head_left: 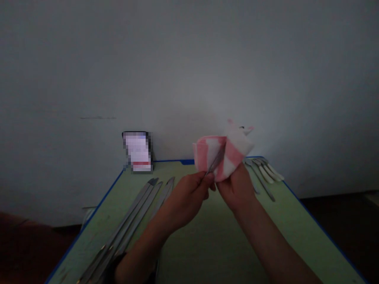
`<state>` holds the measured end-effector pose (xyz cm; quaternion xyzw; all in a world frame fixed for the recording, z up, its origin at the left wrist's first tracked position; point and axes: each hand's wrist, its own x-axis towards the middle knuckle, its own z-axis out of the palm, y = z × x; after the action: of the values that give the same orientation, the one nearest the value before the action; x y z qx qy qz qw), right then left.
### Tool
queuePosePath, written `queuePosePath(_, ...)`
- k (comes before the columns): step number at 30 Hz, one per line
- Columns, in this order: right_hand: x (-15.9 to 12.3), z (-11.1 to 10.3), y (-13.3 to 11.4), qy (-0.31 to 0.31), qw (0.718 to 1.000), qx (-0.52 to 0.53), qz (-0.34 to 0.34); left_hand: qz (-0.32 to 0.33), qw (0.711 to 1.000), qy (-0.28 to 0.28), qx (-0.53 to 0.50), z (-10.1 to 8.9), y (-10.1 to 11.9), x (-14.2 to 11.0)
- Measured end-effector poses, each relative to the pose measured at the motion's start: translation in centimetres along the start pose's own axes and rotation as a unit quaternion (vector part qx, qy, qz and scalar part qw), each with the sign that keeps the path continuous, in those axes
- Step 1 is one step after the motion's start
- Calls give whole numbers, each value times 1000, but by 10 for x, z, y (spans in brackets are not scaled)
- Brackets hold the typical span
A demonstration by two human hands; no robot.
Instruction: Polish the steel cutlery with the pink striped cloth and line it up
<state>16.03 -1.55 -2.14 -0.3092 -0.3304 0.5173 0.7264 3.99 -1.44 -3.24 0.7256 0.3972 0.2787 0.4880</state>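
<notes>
My left hand is closed on the handle of a metal knife whose blade points up and to the right. My right hand is closed on a pink and white checked cloth, which wraps round the blade. Both hands are raised above the middle of a green table with a blue edge.
Several long knives lie in a row on the table's left side. Several spoons or forks lie at the far right corner. A phone with a lit screen leans against the pale wall at the table's far edge.
</notes>
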Motion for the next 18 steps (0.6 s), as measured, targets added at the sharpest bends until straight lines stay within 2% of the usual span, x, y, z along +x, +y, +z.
queuePosePath(5, -3, 0, 13, 8, 999, -4, 46, 37, 991, 35, 124, 2, 4, -2)
queuePosePath(8, 3, -5, 15, 45, 997, -6, 55, 46, 988, 32, 142, 6, 5, -4)
queuePosePath(10, 10, -10, 13, 76, 996, 10, 40, 38, 992, 4, 122, 8, 7, -6)
queuePosePath(14, 27, -25, 5, 93, 993, 76, -8, -26, 990, -115, 71, 8, 11, -11)
queuePosePath(16, 36, -34, -1, 100, 990, 94, -13, -21, 989, -122, 81, 7, 12, -12)
queuePosePath(18, 42, -40, -7, 104, 989, 100, -18, 12, 991, -93, 100, 6, 12, -11)
